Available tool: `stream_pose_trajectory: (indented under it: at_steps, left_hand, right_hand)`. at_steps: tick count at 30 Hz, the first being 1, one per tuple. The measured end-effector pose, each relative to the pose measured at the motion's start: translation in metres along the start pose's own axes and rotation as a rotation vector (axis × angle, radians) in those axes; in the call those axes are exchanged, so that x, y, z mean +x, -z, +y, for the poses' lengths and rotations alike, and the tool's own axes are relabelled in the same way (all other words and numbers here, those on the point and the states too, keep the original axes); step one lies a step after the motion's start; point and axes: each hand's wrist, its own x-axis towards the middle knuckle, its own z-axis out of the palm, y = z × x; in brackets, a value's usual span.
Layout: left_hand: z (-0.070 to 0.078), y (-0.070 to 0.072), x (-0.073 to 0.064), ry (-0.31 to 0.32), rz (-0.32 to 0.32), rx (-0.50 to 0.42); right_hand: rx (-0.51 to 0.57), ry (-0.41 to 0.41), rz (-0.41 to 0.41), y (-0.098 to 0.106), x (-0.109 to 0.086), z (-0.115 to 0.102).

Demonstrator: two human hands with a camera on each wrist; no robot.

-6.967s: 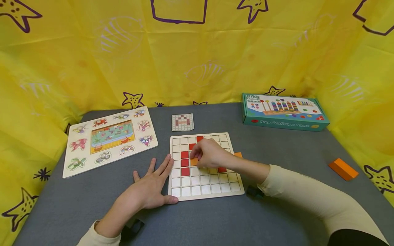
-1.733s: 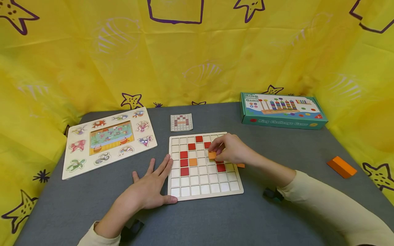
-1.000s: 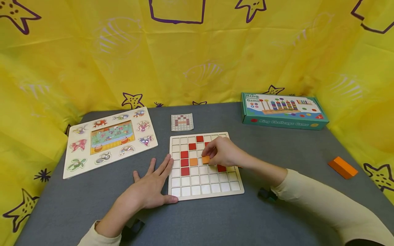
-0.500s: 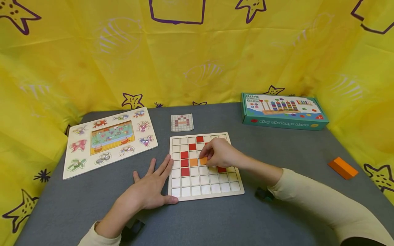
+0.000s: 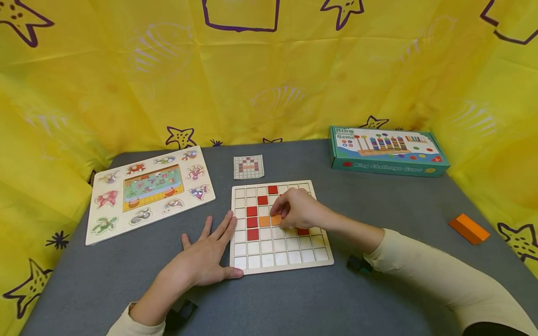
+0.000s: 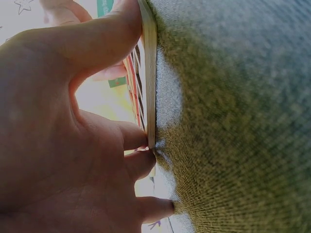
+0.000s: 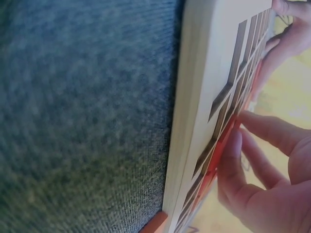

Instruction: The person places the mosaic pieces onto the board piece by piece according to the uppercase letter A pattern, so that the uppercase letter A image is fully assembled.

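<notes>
A wooden grid board [image 5: 282, 269] lies in front of me with several red tiles [image 5: 253, 234] in its cells. One orange tile [image 5: 264, 221] sits in a cell right of the red column. Thumb and fingers of my right hand [image 5: 300, 209] pinch a second orange tile [image 5: 275, 220] at the neighbouring cell. My left hand [image 5: 206, 256] rests spread on the table, fingertips and thumb along the board's left edge; the left wrist view shows them against the board's side [image 6: 151, 82]. Part of the grid is covered by my right hand.
Behind the board lies a small pattern card [image 5: 249, 167]. A sea-animal puzzle board [image 5: 147, 191] is at the left, a green Ring Challenge Game box [image 5: 388, 154] at the back right. An orange block [image 5: 469, 229] sits far right. Yellow cloth [image 5: 269, 70] hangs behind.
Seven seconds ago my right hand was at the first orange tile's cell. Later it held the second orange tile farther right, then moved left and lowered it. My left hand stayed still.
</notes>
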Motion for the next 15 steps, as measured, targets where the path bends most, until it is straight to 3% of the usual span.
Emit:
stream_pose_trajectory:
  at_steps: [15]
  left_hand:
    - [-0.0009, -0.0002, 0.0012, -0.003, -0.002, 0.000]
  right_hand:
    - [0.038, 0.015, 0.006, 0.0075, -0.0070, 0.0039]
